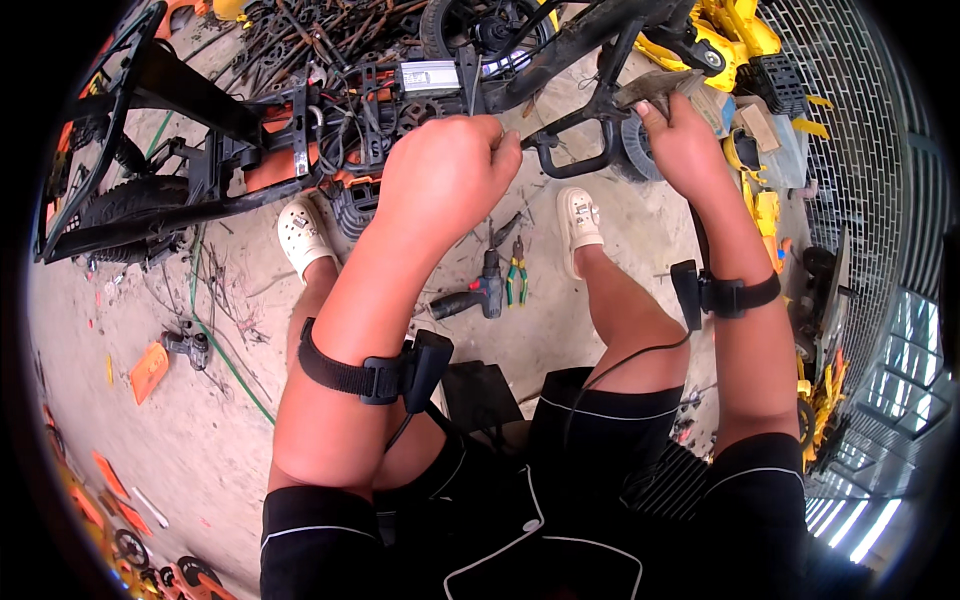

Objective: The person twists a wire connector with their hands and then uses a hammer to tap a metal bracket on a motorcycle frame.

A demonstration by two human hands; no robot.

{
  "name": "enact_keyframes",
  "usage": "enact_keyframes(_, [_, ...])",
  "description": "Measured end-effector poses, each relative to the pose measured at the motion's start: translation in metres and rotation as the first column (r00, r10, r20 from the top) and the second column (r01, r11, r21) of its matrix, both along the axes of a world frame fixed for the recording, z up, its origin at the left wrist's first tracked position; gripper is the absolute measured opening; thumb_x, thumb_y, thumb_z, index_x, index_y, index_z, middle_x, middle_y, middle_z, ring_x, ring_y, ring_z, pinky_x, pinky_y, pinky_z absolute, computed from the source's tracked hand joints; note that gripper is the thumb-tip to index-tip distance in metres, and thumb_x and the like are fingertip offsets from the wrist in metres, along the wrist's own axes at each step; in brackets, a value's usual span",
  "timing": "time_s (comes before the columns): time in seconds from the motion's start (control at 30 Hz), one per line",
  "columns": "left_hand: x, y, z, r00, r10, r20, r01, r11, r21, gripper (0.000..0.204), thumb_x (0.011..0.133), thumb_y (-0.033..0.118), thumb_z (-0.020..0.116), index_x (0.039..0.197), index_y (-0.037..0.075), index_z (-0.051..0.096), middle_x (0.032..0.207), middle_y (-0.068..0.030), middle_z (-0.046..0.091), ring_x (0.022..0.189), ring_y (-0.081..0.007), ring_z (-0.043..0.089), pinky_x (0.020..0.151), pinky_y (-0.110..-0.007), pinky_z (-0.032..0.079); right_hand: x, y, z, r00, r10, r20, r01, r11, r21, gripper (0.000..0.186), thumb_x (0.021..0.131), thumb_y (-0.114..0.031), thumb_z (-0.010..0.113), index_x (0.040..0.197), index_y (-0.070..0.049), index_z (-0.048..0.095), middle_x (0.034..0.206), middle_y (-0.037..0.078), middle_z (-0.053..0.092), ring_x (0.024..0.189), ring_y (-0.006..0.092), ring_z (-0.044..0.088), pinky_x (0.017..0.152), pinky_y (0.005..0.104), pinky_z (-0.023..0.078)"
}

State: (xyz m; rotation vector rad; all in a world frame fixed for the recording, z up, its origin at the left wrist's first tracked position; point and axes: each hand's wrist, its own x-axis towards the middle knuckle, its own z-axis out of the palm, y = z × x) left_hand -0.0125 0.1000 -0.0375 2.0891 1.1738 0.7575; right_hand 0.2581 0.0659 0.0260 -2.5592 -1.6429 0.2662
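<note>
My left hand (435,170) is closed in a fist above the black tubular vehicle frame (200,212); whatever is inside it is hidden. At the frame's right end, my right hand (688,150) is closed with its thumb up against a worn grey-brown flat piece (655,90). Its other fingers are mostly out of sight behind that piece. Beside the piece, a bent black tube loop (580,168) juts toward me. On the concrete between my feet lie a dark cordless drill (487,290) and pliers (517,272) with green and yellow handles.
Rusty metal parts (300,45) are heaped behind the frame, near a black wheel (490,28). Yellow parts (740,35) stand at the right by a brick wall (850,130). A green hose (220,345), an orange piece (150,373) and another power tool (188,347) lie at left.
</note>
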Motion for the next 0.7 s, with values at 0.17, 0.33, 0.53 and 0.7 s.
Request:
enact_keyframes(0.17, [-0.001, 0.000, 0.004, 1.000, 0.001, -0.002, -0.001, 1.000, -0.004, 0.040, 0.095, 0.032, 0.067, 0.072, 0.000, 0.063, 0.065, -0.0206, 0.062, 0.067, -0.0446, 0.062, 0.062, -0.051, 0.049, 0.003, -0.005, 0.014, 0.996, 0.012, -0.093, 0.013, 0.964, 0.267, 0.049, 0.102, -0.042, 0.059, 0.127, 0.001, 0.060, 0.115, 0.032, 0.068, 0.114, 0.0503, 0.063, 0.097, 0.0524, 0.049])
enact_keyframes(0.33, [0.000, 0.002, 0.002, 1.000, 0.006, -0.019, -0.007, 1.000, -0.006, 0.039, 0.095, 0.032, 0.067, 0.072, 0.000, 0.063, 0.064, -0.0204, 0.061, 0.066, -0.0447, 0.062, 0.062, -0.051, 0.049, -0.003, -0.012, -0.010, 0.998, -0.018, 0.066, 0.011, 0.995, 0.103, 0.047, 0.103, -0.040, 0.058, 0.124, 0.003, 0.057, 0.114, 0.036, 0.066, 0.113, 0.0521, 0.062, 0.096, 0.0540, 0.049])
enact_keyframes(0.53, [0.001, 0.001, -0.002, 1.000, -0.009, -0.011, 0.009, 1.000, -0.010, 0.038, 0.095, 0.032, 0.067, 0.074, 0.001, 0.065, 0.065, -0.0205, 0.062, 0.066, -0.0443, 0.062, 0.062, -0.051, 0.050, 0.001, -0.008, -0.007, 0.997, -0.009, -0.074, 0.014, 0.998, 0.061, 0.050, 0.103, -0.042, 0.060, 0.126, 0.002, 0.059, 0.120, 0.032, 0.066, 0.117, 0.0495, 0.060, 0.097, 0.0478, 0.049])
enact_keyframes(0.7, [-0.003, 0.005, 0.004, 1.000, 0.010, -0.024, -0.011, 1.000, -0.014, 0.038, 0.095, 0.032, 0.067, 0.075, 0.000, 0.065, 0.066, -0.0205, 0.063, 0.068, -0.0442, 0.062, 0.063, -0.051, 0.050, -0.001, -0.007, 0.018, 0.997, 0.020, -0.071, 0.000, 0.964, 0.264, 0.047, 0.102, -0.040, 0.061, 0.125, 0.002, 0.061, 0.111, 0.029, 0.069, 0.107, 0.0482, 0.064, 0.091, 0.0509, 0.050])
